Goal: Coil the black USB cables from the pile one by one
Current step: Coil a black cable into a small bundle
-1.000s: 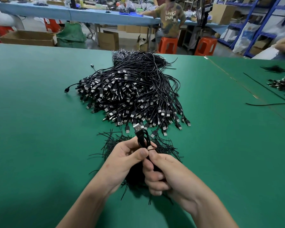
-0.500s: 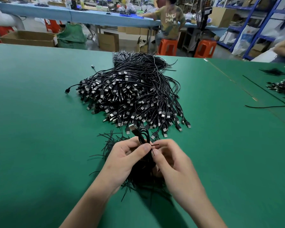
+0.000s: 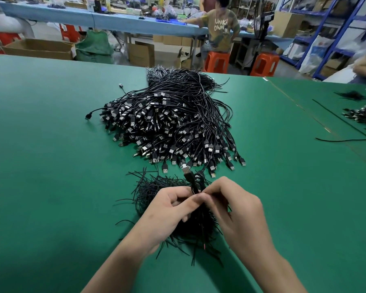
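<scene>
One coiled cable (image 3: 195, 183) stands upright just on the near side of the pile (image 3: 167, 127) of black USB cables, and its metal USB plug (image 3: 186, 170) points up and away, close to the pile's nearest row of plugs. The left hand (image 3: 169, 210) grips the coil from the left, with the thumb and curled fingers closed on its lower part. The right hand (image 3: 235, 208) meets it from the other side, its fingertips bent in and pinching the coil at the same spot, so both hands hold the one cable. Under the hands, nearer than the pile, lies a loose tuft of thin black ties (image 3: 152, 190), their ends sticking out in all directions. The pile itself is a broad heap whose plugs fan toward the near edge while the bare wire ends are gathered at its far side. A stray cable (image 3: 90, 115) trails out from the pile's left edge. All of this rests on a green table (image 3: 51, 166). Well to the right of the pile sit a smaller heap (image 3: 361, 115) of cables and a single loose wire (image 3: 347, 140). Beyond the pile stand two orange stools (image 3: 217, 61), a person (image 3: 220, 28) in a printed shirt at a blue bench (image 3: 114, 20), cardboard boxes (image 3: 37, 48) and blue shelving (image 3: 330, 28).
</scene>
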Action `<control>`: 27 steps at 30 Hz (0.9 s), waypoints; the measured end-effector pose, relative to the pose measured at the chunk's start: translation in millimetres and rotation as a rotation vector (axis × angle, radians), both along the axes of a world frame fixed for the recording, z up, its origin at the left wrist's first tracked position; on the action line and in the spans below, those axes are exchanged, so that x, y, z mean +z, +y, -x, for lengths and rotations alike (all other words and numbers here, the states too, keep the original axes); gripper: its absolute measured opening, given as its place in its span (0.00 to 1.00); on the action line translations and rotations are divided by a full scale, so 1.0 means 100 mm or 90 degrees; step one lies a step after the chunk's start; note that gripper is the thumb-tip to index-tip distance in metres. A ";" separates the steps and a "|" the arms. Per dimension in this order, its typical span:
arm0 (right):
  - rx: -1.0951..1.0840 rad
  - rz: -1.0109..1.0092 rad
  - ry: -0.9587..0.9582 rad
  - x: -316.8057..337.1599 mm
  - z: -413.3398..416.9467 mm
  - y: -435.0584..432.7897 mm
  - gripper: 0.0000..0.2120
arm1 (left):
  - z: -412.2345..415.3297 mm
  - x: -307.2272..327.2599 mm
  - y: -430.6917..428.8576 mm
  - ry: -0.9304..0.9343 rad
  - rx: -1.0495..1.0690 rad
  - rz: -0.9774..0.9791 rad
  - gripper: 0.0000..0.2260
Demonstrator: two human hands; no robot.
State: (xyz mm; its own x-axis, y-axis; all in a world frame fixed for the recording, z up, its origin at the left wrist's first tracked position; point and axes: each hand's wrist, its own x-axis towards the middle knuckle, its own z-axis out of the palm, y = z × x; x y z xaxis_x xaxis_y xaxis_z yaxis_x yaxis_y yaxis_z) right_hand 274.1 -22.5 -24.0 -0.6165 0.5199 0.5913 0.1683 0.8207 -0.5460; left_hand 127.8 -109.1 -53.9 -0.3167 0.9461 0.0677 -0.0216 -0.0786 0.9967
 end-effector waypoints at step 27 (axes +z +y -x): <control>-0.097 0.550 0.302 0.02 0.26 -0.19 0.12 | -0.12 0.05 0.02 0.080 0.223 -0.154 0.21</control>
State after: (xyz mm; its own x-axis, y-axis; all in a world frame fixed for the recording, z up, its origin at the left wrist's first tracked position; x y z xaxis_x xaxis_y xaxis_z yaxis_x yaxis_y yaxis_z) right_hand 247.7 -41.1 -21.6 -0.3052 0.9419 0.1401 -0.1517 0.0971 -0.9836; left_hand 139.7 -107.4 -48.8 -0.5899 0.7356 0.3330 0.1684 -0.2913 0.9417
